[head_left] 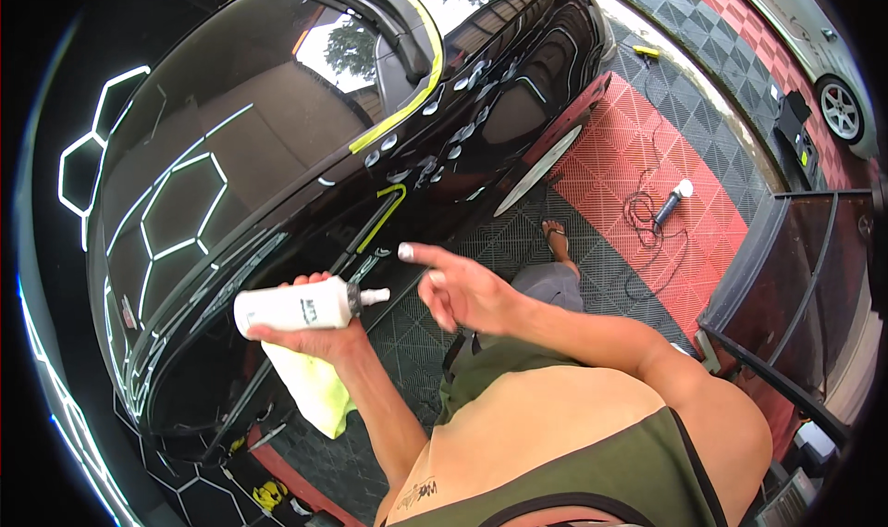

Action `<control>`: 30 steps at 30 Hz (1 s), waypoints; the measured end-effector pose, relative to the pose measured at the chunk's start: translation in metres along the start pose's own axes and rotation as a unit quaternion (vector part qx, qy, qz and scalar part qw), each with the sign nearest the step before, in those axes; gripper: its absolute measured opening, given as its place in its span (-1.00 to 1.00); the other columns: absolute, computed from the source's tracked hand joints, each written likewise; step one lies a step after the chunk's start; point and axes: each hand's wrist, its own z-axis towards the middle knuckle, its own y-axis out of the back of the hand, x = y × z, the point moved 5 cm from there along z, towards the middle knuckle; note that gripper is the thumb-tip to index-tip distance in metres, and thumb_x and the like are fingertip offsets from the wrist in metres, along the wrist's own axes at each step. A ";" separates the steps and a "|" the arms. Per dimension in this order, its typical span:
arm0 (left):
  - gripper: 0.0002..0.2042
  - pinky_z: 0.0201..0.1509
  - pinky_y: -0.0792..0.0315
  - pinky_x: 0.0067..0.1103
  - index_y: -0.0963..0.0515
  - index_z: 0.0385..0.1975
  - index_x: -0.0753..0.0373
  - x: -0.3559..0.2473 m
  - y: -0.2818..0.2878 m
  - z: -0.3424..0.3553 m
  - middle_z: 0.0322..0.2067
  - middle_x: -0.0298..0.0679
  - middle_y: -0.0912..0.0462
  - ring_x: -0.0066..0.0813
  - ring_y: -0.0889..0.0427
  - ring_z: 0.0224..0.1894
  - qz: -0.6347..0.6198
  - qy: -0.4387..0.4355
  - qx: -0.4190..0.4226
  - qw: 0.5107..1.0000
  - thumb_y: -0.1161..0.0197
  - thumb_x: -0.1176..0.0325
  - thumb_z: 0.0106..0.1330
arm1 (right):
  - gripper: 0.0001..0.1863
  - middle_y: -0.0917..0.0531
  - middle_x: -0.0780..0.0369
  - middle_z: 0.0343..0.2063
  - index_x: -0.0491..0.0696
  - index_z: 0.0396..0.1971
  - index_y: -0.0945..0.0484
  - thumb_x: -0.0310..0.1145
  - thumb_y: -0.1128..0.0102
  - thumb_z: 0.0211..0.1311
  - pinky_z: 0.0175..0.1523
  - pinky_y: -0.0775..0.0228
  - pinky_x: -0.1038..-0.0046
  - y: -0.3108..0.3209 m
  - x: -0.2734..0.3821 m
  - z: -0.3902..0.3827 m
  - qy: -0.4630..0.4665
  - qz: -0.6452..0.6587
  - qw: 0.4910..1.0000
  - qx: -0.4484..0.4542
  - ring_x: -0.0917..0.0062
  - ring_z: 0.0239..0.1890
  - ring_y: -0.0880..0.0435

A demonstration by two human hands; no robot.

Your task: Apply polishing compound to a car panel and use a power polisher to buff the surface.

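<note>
Pointing one finger (435,257), perhaps to dab, the right hand (476,291) likely needs care next; the left hand (326,340) grips a bottle (294,309).

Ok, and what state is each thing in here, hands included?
White bottle: tipped sideways, nozzle pointing right.
Left hand: closed around the bottle.
Yellow cloth: hanging loosely below the left hand.
Right hand: empty, index finger extended, white smear on its tip.
Corded tool: lying on red tiles.
Cable: loosely coiled.
Yellow-green tape: stuck on the black car.
</note>
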 end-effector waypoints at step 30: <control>-0.24 -0.29 -0.58 -0.37 -0.52 -0.28 0.22 0.049 -0.106 -0.030 -0.46 -0.23 -0.63 -0.30 -0.65 -0.46 -0.041 0.025 0.060 0.997 -0.11 -0.53 0.10 | -0.38 -0.61 0.23 -0.35 -0.03 0.43 -0.10 -0.27 -0.01 0.45 -0.41 -0.47 0.56 -0.022 0.103 -0.051 -0.132 -0.073 0.988 0.019 0.60 -0.49 -0.62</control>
